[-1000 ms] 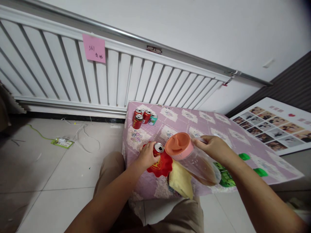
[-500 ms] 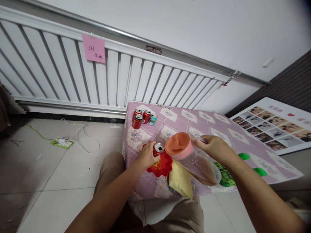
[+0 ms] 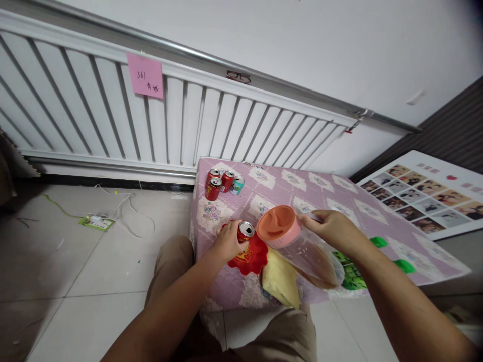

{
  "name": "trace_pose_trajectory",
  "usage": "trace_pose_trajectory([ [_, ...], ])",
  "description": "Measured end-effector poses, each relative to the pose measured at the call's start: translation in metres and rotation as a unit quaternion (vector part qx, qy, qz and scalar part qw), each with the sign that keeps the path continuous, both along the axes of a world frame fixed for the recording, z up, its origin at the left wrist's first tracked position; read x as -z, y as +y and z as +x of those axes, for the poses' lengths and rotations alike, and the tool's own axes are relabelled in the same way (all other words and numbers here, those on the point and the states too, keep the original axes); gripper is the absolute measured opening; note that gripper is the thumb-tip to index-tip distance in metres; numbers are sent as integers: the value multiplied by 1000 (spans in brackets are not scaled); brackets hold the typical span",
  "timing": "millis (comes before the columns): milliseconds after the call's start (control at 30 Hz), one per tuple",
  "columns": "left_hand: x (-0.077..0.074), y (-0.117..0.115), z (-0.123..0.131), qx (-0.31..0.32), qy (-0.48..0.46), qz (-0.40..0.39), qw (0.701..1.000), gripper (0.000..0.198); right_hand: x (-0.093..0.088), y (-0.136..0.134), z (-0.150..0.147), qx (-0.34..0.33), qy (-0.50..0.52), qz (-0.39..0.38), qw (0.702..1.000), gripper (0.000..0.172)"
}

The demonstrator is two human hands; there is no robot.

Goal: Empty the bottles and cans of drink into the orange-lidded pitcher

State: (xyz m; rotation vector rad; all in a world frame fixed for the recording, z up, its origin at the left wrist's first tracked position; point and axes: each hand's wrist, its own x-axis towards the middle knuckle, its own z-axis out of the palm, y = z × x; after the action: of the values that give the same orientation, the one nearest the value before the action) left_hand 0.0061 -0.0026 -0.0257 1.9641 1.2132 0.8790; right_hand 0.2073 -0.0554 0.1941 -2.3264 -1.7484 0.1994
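My left hand [image 3: 229,242] is closed around a red drink can [image 3: 246,233] with an opened top, held over a red scalloped plate [image 3: 255,259] with yellow markings. By its handle, my right hand [image 3: 327,227] grips a clear plastic pitcher [image 3: 315,261] with an orange lid [image 3: 277,226]. The pitcher is tilted, its lid end pointing left beside the can. Brownish liquid lies toward its base. A folded yellow cloth [image 3: 279,277] rests just below the plate, partly behind the pitcher.
At the table's far left corner stand several cans [image 3: 214,188], one of them teal [image 3: 237,185]. Green packaging [image 3: 351,274] lies right of the pitcher. Behind the flowered tablecloth [image 3: 294,178] runs a white radiator [image 3: 196,120]. A power strip [image 3: 96,222] with cables is on the floor.
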Motion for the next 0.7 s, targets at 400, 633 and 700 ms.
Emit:
trace_pose_trajectory([
  [400,-1,0,1,0,-1,1,1000,65,-3,0,-3,4,0,-4,1000,49],
  [633,-3,-1,0,0,4,0,1000,64,-2,0,-4,-4,-3,3,1000,46],
  [700,-3,-1,0,-1,4,-2,1000,65,-3,0,-4,-3,-4,5,1000,46],
])
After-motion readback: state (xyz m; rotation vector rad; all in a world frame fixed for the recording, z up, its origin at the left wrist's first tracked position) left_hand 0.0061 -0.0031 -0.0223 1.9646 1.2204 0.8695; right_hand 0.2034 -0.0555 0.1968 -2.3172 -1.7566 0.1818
